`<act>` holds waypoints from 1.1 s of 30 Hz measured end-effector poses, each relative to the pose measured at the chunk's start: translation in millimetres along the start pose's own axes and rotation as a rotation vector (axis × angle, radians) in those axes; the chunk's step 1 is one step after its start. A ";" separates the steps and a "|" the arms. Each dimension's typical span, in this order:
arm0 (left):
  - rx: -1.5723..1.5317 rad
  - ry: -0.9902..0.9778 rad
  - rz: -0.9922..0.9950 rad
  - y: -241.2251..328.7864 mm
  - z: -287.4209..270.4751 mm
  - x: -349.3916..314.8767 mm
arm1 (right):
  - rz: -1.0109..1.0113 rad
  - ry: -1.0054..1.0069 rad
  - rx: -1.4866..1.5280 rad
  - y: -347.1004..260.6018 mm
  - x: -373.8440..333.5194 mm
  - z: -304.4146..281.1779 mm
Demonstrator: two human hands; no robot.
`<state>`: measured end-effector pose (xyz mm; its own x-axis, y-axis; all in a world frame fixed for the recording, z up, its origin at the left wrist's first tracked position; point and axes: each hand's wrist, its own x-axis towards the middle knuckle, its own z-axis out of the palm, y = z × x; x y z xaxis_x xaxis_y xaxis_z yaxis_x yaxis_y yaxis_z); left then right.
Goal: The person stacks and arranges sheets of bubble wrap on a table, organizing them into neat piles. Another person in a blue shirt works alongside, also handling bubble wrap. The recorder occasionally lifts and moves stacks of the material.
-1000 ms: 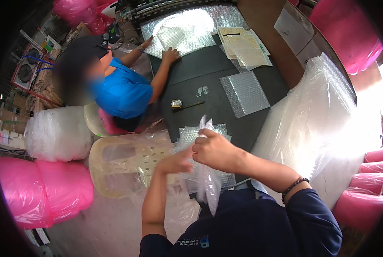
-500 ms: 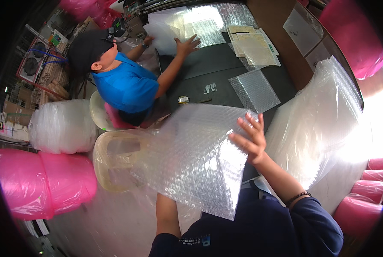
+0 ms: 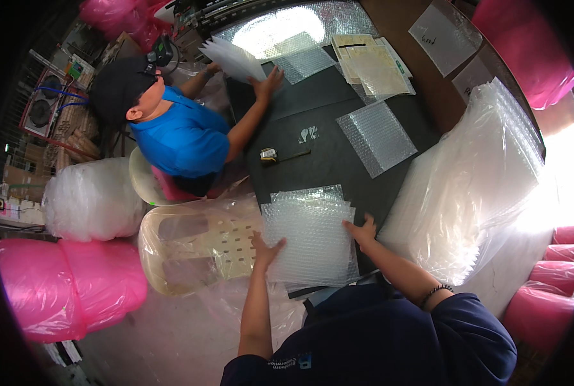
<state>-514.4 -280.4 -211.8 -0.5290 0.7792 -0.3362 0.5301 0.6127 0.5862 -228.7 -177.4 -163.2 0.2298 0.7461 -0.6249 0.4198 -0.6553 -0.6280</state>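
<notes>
A stack of clear bubble wrap sheets (image 3: 307,243) lies flat on the near end of the dark table (image 3: 313,122), its layers slightly uneven at the far edge. My left hand (image 3: 266,249) rests against the stack's left side, fingers apart and thumb over the top sheet. On the opposite side my right hand (image 3: 363,233) touches the right edge, its fingers spread too. Neither hand is closed round anything. Beyond the stack are a tape measure (image 3: 269,154) with its blade partly out and a single bubble wrap sheet (image 3: 377,138).
A co-worker in a blue shirt (image 3: 181,135) sits at the table's left, handling translucent sheets (image 3: 234,59). Papers (image 3: 374,64) lie at the far right. A large plastic-wrapped bundle (image 3: 457,186) stands to my right. A cream plastic chair (image 3: 165,257) and pink rolls (image 3: 68,286) are at left.
The bubble wrap I held raised and tilted now lies flat in a stack on the table. Both my hands have come to its sides. The co-worker's sheets are gathered and tilted up.
</notes>
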 end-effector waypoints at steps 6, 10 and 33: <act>-0.483 -0.050 -0.141 40.5 9.4 -49.0 | 0.312 -0.644 0.396 37.1 7.9 4.1; -0.794 0.017 -0.198 54.5 -17.0 -72.9 | -0.016 -0.740 0.422 -1.8 -18.9 -15.5; -0.280 -0.316 0.569 54.9 -10.7 -60.9 | -0.937 0.318 -0.079 -31.9 -92.9 -77.4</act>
<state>-460.2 -295.6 -151.3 0.0194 0.9953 -0.0945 0.4547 0.0754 0.8875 -195.5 -216.7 -49.2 -0.0047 0.9630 0.2693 0.6066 0.2169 -0.7648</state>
